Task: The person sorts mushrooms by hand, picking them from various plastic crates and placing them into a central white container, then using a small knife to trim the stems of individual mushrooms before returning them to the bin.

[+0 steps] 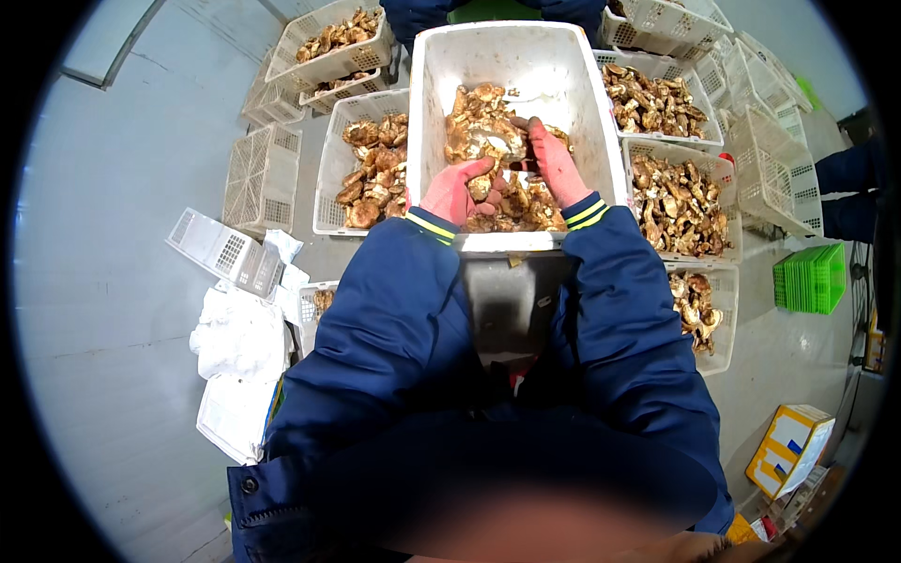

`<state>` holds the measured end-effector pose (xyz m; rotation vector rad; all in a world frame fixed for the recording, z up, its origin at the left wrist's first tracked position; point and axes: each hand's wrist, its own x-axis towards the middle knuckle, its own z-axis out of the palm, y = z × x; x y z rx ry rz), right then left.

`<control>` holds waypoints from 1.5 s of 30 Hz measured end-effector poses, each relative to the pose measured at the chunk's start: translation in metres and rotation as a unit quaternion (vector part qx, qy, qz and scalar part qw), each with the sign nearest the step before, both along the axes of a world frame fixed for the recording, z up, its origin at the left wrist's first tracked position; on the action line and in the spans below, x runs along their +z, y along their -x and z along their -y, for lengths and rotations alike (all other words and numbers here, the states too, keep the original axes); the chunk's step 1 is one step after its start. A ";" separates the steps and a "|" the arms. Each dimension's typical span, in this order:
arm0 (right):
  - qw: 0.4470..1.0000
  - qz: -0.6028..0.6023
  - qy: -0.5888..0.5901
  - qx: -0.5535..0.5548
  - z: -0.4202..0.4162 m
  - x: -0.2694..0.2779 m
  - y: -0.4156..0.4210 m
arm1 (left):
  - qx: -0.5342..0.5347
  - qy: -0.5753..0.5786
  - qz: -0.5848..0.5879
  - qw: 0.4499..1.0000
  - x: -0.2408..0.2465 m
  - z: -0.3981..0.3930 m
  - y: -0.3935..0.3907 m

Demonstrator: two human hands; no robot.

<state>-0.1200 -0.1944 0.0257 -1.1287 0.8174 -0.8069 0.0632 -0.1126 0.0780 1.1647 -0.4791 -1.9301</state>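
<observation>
A white foam box (607, 134) stands before me with brown mushrooms (482, 105) heaped inside. Both my hands are in it, wearing pink gloves with darkened fingertips. My left hand (457, 188) has its thumb and fingers around the stem of a mushroom (481, 186) near the box's front. At the right of the heap, my right hand (555, 160) has its fingers spread beside a large pale mushroom cap (510, 144). Whether that hand grips the cap is hard to see. More mushrooms (524, 204) lie below and between my hands.
Mushroom-filled white plastic crates flank the box on the left (324, 190) and right (732, 204). Stacked empty crates (774, 165) and green baskets (809, 278) stand farther right. A white bag (239, 338) lies at left. Another person's dark sleeve (419, 17) shows beyond the box.
</observation>
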 end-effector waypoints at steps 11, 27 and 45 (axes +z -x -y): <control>0.979 0.190 -0.047 0.060 -0.011 0.007 -0.010 | -0.047 -0.014 -0.122 0.991 0.006 -0.002 0.000; 0.994 -0.055 0.006 -0.093 0.006 0.006 0.018 | -0.035 0.156 0.207 0.965 -0.003 -0.002 0.016; 0.993 -0.096 -0.038 0.052 -0.003 0.000 -0.005 | -0.214 0.296 0.582 0.726 -0.035 -0.059 -0.220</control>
